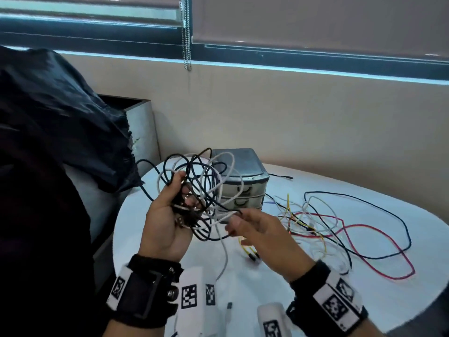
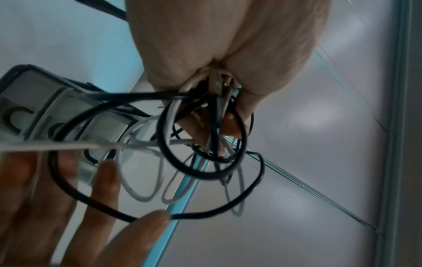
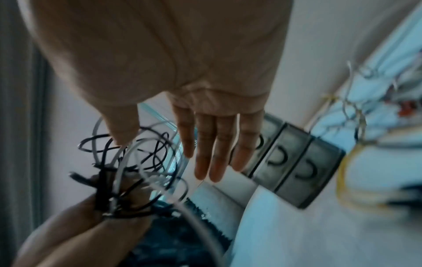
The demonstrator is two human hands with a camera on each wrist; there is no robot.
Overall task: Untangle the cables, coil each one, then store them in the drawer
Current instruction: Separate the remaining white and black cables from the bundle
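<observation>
Left hand (image 1: 167, 215) is raised above the round white desk (image 1: 364, 302), fingers curled round the gathered middle of a knotted bundle of thin black and white cables (image 1: 206, 190). Holding it at the crossing point lets the loops fan out above and in front, so individual runs can be seen.

Right hand (image 1: 262, 229) is spread, fingers straight in the right wrist view, gripping nothing. One black loop lies across its fingertips (image 2: 157, 219); probably feeling for a free strand to draw out.

One white cable hangs from the bundle down toward the desk.

A second loose tangle of red, yellow, white and dark wires (image 1: 340, 227) lies on the desk to the right, not yet handled.

Small grey three-drawer plastic box (image 1: 243, 183) stands behind the bundle, all drawers closed. Judgement: untangling stage; nothing coiled.
</observation>
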